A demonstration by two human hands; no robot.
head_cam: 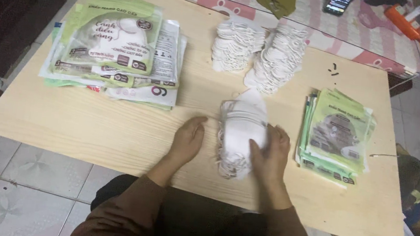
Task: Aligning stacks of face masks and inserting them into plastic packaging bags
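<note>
Mask stacks [240, 132]: three; packet piles [117, 52]: two; phone [339, 1]: one

Pretty dim indoor shot, kinda murky overall, with soft flat light from above that gives a dull sheen on the pale wooden low table [129, 135]. Shadows are weak and smudgy. The dark upper-left corner is basically black. The white stack of folded face masks [241, 132] looks a bit blown out, detail mushy, edges soft and grainy.

white masks [241, 132], pale wooden table [114, 128], green-and-white packets [335, 135], pink patterned mattress [346, 36], brown sleeves [131, 209]
</note>
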